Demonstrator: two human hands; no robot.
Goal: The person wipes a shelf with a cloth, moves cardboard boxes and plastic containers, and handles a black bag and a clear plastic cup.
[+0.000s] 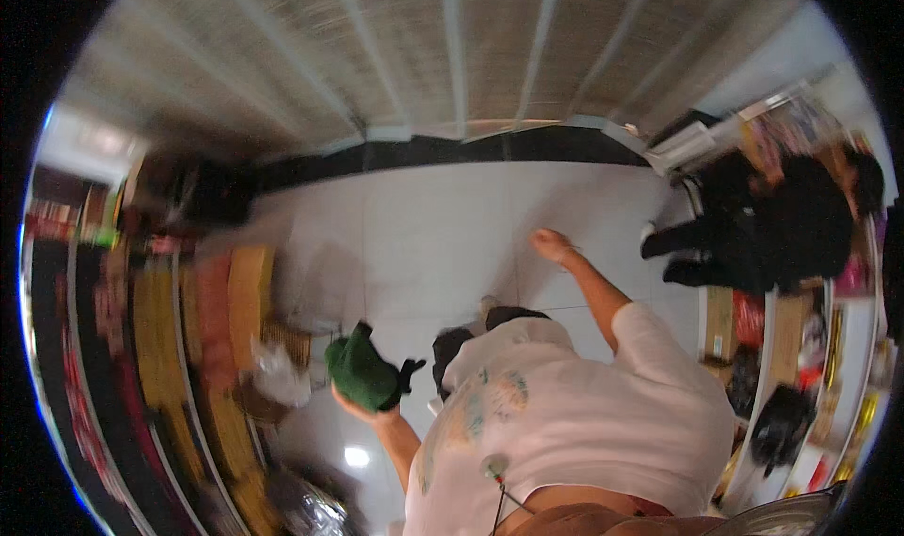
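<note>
A dark green cloth item with black straps [364,370] rests in my left hand [364,407], out to the left of my body; the hand's fingers are mostly hidden beneath it. My right hand [551,244] hangs in front of me over the pale tiled floor [438,232]. It looks loosely closed, and nothing shows in it. A thin band circles that wrist.
Shelves with packed goods [159,338] run along the left, beside cardboard boxes [251,303] and a clear plastic bag [279,374]. A person in black [777,225] is at the right, near more shelves [766,366]. A ribbed panel [452,49] spans the far side.
</note>
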